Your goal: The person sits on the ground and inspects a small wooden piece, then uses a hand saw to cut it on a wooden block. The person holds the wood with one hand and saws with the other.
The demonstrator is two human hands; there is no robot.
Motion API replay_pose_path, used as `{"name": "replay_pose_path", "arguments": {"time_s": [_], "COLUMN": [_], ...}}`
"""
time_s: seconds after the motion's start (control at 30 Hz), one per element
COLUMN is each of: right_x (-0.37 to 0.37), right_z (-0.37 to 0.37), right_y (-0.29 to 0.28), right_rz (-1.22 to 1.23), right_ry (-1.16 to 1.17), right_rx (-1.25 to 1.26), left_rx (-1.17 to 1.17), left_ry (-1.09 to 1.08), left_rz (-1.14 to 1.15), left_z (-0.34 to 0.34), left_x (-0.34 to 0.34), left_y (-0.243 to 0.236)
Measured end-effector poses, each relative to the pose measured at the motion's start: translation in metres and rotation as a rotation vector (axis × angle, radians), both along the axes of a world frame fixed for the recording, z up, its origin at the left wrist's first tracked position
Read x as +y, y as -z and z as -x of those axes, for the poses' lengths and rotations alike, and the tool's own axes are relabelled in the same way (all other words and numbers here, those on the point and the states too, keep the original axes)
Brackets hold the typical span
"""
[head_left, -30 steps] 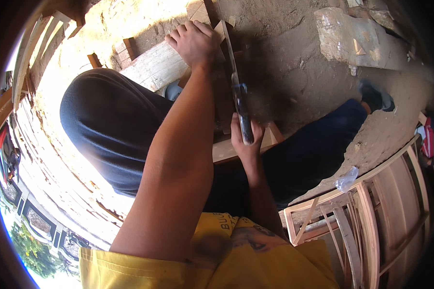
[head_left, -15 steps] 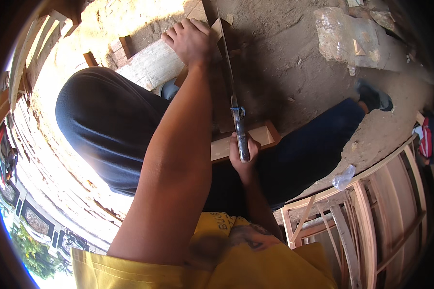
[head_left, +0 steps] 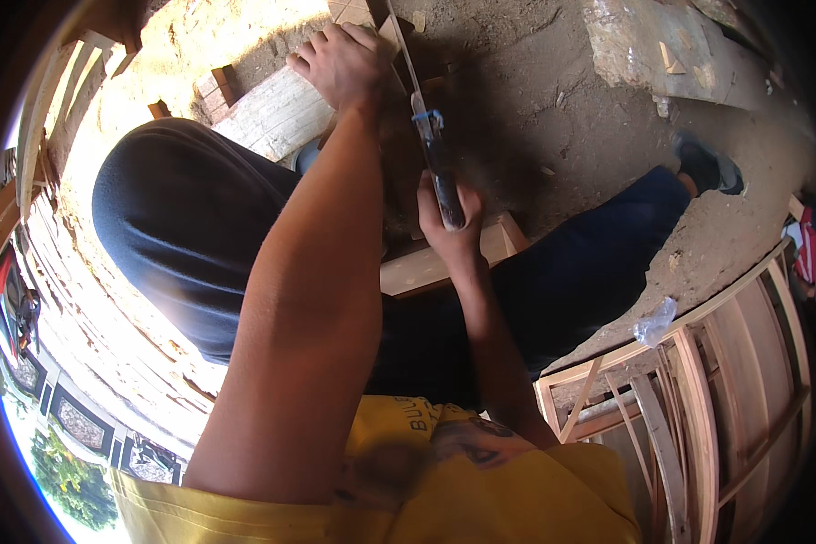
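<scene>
My right hand is wrapped round the dark handle of a handsaw, which has a blue tie where handle and blade meet. Its narrow blade runs away from me to the upper edge of the view. Just left of the blade, my left hand is closed over a piece of wood, fingers curled and partly hiding it. Below my left hand a thick whitish wooden beam lies on the ground. Close to my right wrist is a pale wooden box-like frame, partly covered by my arm and leg.
A large rough log lies on the dirt ground at far right. Wooden frames stand at lower right, with a clear plastic bag beside them. My bent left knee and outstretched right leg flank the work.
My right hand has pushed the saw forward, away from my body. My left hand keeps its hold on the wood; the whole view has shifted slightly.
</scene>
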State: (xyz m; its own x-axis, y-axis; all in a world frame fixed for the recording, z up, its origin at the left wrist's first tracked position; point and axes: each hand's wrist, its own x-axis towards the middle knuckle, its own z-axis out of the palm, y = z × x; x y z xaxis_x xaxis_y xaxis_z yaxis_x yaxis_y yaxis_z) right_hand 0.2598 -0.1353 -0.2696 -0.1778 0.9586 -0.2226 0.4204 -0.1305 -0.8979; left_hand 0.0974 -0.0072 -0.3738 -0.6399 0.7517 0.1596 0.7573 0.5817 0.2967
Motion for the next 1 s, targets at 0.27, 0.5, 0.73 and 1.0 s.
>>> {"name": "replay_pose_path", "arguments": {"time_s": [0.27, 0.5, 0.73, 1.0], "right_x": [-0.047, -0.028, 0.006, -0.057], "right_z": [-0.024, -0.018, -0.003, -0.034], "right_y": [-0.005, -0.008, -0.007, -0.015], "right_rz": [-0.132, -0.069, -0.001, -0.002], "right_ry": [0.081, 0.062, 0.055, 0.065], "right_rx": [-0.019, 0.013, 0.044, -0.035], "left_rx": [-0.081, -0.070, -0.086, -0.091], "left_ry": [0.001, 0.027, 0.042, 0.033], "left_rz": [0.037, 0.001, 0.028, 0.029], "left_z": [0.004, 0.002, 0.001, 0.003], "left_x": [-0.001, 0.000, 0.002, -0.003], "left_y": [0.001, -0.003, -0.004, -0.007]}}
